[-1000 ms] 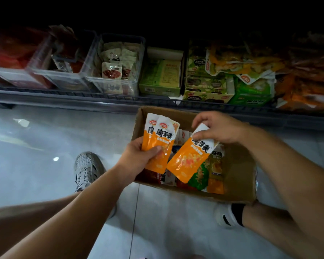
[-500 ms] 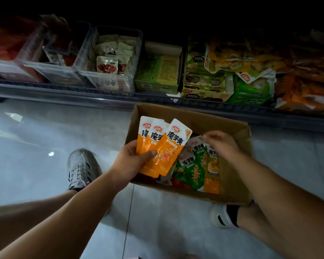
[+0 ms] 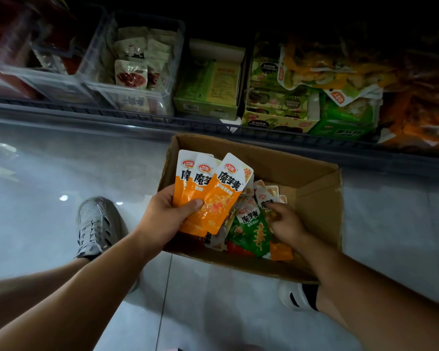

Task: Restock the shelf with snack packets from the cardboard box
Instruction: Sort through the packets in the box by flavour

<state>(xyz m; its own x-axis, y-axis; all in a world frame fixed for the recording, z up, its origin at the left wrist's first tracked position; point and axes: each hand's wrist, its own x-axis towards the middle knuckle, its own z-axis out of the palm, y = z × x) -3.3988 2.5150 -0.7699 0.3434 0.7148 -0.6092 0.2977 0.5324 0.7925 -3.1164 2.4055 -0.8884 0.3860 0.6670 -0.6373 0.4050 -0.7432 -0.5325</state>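
Now, left to right.
Left hand (image 3: 166, 219): fingers curled, thumb clamped over a fan of three orange packets (image 3: 208, 193), held above the cardboard box's left wall.
Orange packets: white tops, red logo, black characters; overlapping, tilted right.
Right hand (image 3: 287, 221): inside the cardboard box (image 3: 314, 188), fingertips bent onto loose packets (image 3: 251, 229); whether it grips one, cannot tell.
Box: open on the floor below the shelf (image 3: 213, 122).
Hidden: upper shelf dark, far-left bins blurred.

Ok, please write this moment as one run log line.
left hand: holds three orange packets | right hand: reaching among packets in cardboard box
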